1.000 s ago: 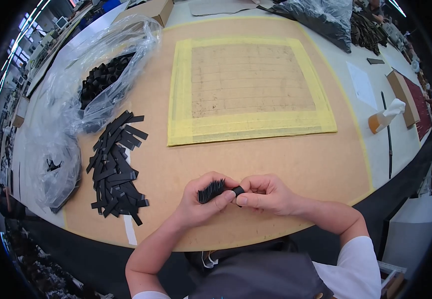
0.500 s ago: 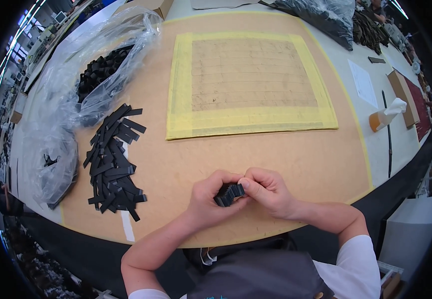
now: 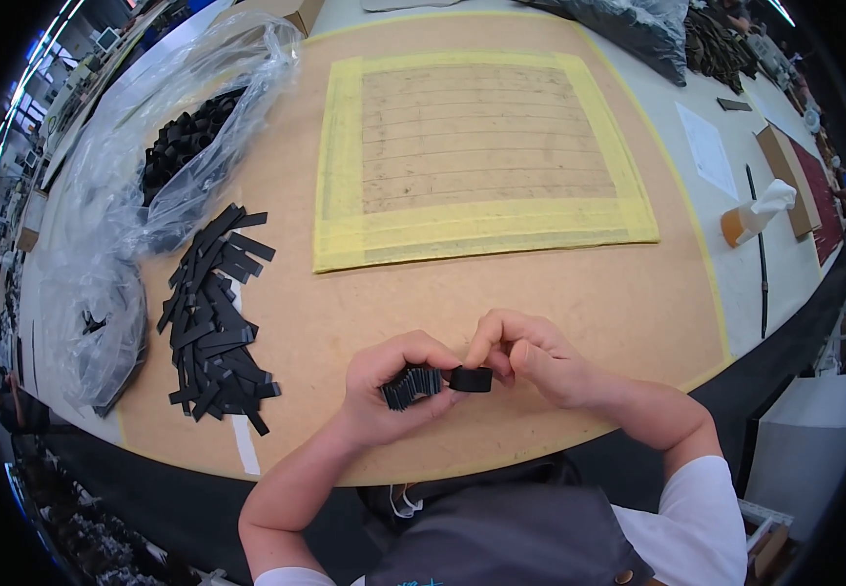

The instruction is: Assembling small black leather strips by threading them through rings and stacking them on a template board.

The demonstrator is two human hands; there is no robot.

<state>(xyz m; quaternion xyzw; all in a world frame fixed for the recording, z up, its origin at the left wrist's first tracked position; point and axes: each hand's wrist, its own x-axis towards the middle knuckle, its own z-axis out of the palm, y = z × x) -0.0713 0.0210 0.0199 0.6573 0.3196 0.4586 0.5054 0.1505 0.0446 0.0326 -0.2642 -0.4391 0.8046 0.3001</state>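
Observation:
In front of me, above the table edge, my left hand [image 3: 369, 391] is closed around a stack of short black strips [image 3: 411, 388], their ends fanned in a row. At its thumb and index fingertips is one black strip bent into a loop [image 3: 471, 379]. My right hand [image 3: 540, 361] is at the loop's right side, its curled index finger reaching the loop's top and its thumb standing apart. To the left lies a loose pile of flat black strips [image 3: 213, 337]. Part of the stack is hidden by my left fingers.
A clear plastic bag [image 3: 101, 230] holding black looped pieces [image 3: 188, 137] lies at the far left. Beyond my hands is a board edged with yellow tape [image 3: 486, 220]. A spray bottle [image 3: 750, 215], a sheet of paper [image 3: 706, 146] and a thin black rod [image 3: 761, 264] lie right.
A single strip, now bent into a loop, shows between my hands. My left hand has shifted left with the stack; my right thumb has come away from the stack.

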